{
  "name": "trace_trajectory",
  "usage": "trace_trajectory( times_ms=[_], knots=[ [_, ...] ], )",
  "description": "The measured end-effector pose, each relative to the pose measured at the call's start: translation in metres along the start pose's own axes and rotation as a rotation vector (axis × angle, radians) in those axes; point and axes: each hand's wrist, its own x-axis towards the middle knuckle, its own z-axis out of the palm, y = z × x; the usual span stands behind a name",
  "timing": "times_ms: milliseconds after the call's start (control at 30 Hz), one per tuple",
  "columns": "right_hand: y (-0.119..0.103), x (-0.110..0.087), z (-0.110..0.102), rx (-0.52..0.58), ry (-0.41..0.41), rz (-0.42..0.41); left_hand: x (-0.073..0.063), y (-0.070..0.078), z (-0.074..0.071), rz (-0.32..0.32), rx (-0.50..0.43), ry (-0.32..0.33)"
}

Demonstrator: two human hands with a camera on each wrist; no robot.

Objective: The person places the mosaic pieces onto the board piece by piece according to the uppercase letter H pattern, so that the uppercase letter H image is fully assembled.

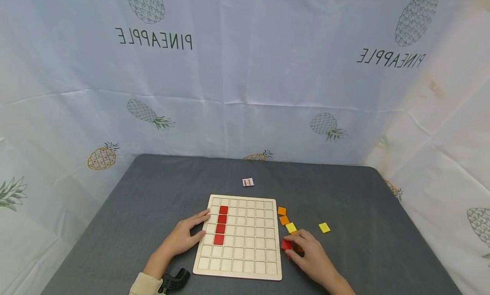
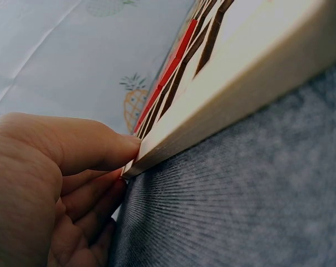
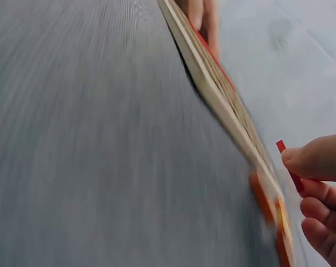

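Across the upper frame, a pale bluish-white cloth (image 1: 245, 74) is showing green and yellow pineapples (image 1: 101, 159). Below, a dark grey table (image 1: 352, 193) is framing a cream board (image 1: 241, 221) gridded in squares, four red tiles (image 1: 220, 228) forming a column. Orange tiles (image 1: 284, 220) and yellow tiles (image 1: 324, 228) are showing right of lower centre.

A dark grey, rectangular counter (image 1: 356, 201) with rounded far corners stands against a pale, creased cloth curtain (image 1: 245, 69), which hangs behind it and along both sides. Mirrored black "PINEAPPLE" lettering (image 1: 154, 39) is printed on the fabric twice, beneath grey-outlined pineapple prints (image 1: 416, 23). Lower down, an orange pineapple print (image 1: 101, 159) appears left of the counter's far edge.
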Motion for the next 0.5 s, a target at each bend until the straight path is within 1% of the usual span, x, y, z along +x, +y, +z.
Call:
trace_trajectory(
  times_ms=[133,233,400,500],
  knots=[
    [-0.017,0.009,0.014,0.074,-0.004,-0.143,0.000,0.000,0.000,0.006,-0.004,0.000],
    [-0.032,0.017,0.026,0.108,-0.038,-0.234,0.000,0.000,0.000,0.012,-0.003,0.000],
    [-0.058,0.030,0.047,0.135,-0.145,-0.350,0.000,-0.001,0.000,0.030,0.009,-0.001],
    [-0.071,0.036,0.060,0.125,-0.188,-0.389,-0.001,-0.001,-0.001,0.042,0.018,-0.001]
  ],
)
